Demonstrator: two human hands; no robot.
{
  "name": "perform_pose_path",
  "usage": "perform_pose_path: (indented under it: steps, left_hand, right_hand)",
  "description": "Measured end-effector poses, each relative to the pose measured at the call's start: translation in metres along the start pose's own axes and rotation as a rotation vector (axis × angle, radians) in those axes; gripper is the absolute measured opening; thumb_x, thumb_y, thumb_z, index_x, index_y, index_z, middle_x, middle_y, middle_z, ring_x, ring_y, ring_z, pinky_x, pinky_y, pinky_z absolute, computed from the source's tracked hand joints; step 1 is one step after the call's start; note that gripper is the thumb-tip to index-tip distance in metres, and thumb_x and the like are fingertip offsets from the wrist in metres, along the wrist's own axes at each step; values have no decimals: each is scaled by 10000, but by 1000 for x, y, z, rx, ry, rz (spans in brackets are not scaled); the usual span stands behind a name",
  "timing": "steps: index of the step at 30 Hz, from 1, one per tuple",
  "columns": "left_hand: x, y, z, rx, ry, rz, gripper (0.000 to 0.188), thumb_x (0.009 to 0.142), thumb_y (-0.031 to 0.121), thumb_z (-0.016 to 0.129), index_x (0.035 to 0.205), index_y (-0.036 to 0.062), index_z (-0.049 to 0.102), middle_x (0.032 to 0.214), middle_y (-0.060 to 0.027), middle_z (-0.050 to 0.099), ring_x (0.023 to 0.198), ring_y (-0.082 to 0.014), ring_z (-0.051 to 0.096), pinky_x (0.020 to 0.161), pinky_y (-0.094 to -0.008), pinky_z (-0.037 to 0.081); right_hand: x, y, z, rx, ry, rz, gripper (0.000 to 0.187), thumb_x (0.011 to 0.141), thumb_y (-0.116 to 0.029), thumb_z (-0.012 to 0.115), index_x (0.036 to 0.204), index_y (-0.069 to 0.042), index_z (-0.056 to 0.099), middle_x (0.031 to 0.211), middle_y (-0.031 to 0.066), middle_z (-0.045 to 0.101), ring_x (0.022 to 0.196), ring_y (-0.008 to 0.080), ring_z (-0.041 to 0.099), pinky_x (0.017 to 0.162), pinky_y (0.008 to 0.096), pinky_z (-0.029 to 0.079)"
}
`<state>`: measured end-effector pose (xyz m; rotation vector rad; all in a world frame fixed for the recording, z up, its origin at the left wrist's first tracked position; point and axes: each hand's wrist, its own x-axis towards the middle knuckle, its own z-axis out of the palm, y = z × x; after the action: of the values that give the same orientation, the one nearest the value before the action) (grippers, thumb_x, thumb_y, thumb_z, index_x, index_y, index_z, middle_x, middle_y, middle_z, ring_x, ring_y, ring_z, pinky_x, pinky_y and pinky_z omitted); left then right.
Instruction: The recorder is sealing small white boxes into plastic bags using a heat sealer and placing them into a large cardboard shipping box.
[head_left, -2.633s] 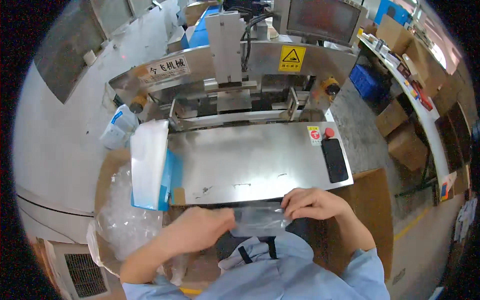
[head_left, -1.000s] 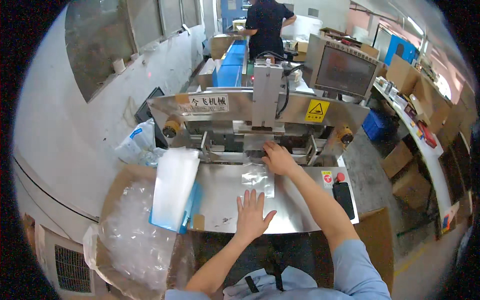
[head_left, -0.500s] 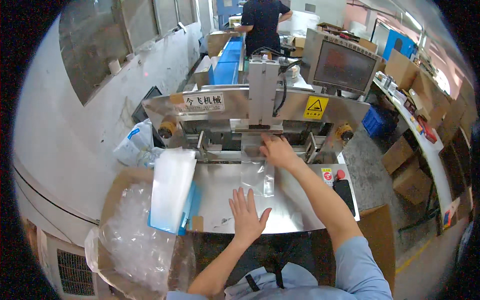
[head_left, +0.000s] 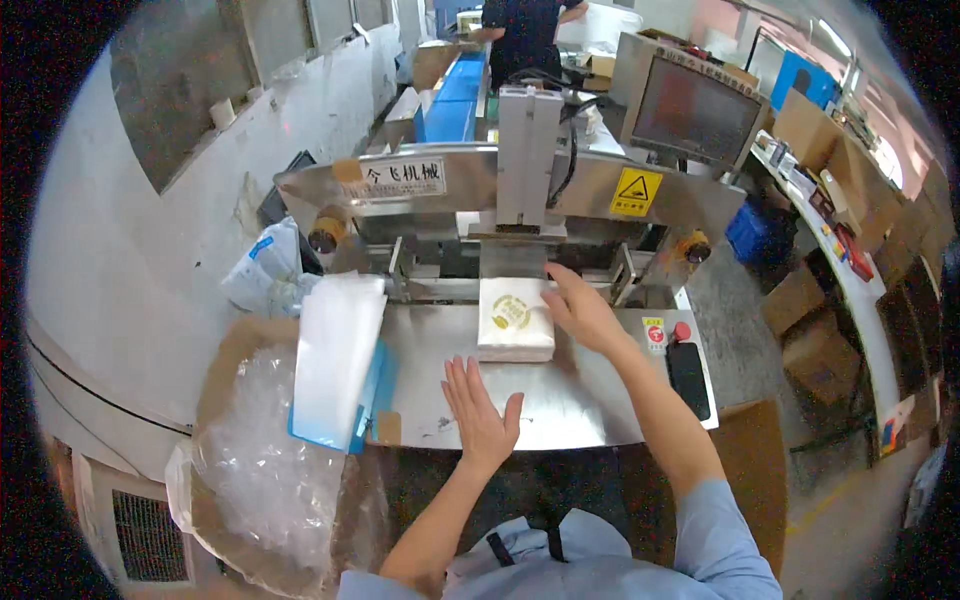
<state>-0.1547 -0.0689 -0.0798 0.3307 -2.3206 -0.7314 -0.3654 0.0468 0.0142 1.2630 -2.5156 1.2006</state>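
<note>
A square white packet that looks like a stack of paper napkins (head_left: 515, 320), with a round yellow-green print on top, lies on the metal worktable (head_left: 440, 335) at the machine's opening. My right hand (head_left: 583, 308) is at its right edge, fingers stretched out and seemingly touching its far right corner. Short of the packet's near left corner, my left hand (head_left: 480, 412) hovers over the table with fingers extended and thumb apart, holding nothing. Whether a clear bag wraps the packet is hard to make out.
Left of my hands, a blue holder (head_left: 370, 400) carries a pile of clear plastic bags (head_left: 338, 345). Beside it stands a carton (head_left: 225, 375) of crumpled clear film. A red button (head_left: 682, 331) and a black phone-like object (head_left: 687, 380) sit at right. Behind the machine stands another person (head_left: 520, 50).
The white packet now lies where a flat clear bag lay under my right hand. My right hand has shifted slightly right, to the packet's side. My left hand has moved slightly left.
</note>
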Motion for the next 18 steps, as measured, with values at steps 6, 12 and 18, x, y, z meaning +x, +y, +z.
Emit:
perform_pose_path:
  steps: [6, 12, 18]
  left_hand:
    - [2, 0, 7, 6, -59, -26, 850, 929, 364, 624, 1496, -99, 191, 1543, -344, 201, 1457, -518, 146, 1165, -630, 122]
    - [4, -5, 9, -127, -38, -102, 805, 946, 325, 599, 1499, -97, 194, 1546, -331, 224, 1462, -479, 183, 1190, -545, 155]
    - [55, -5, 13, -498, -43, -446, 782, 991, 411, 531, 1492, -108, 229, 1538, -319, 288, 1442, -409, 294, 1184, -418, 238]
  right_hand:
    - [-82, 3, -17, 65, -103, 223, 533, 975, -274, 593, 1416, 3, 479, 1392, 246, 543, 1280, 378, 540, 1059, 402, 426]
    - [-106, -5, -18, 306, -110, 324, 591, 969, -314, 601, 1431, 21, 448, 1372, 279, 547, 1258, 371, 562, 1041, 409, 449]
    - [-92, 13, 10, 376, -66, 374, 659, 986, -345, 601, 1485, 19, 374, 1441, 237, 501, 1346, 309, 489, 1040, 387, 451]
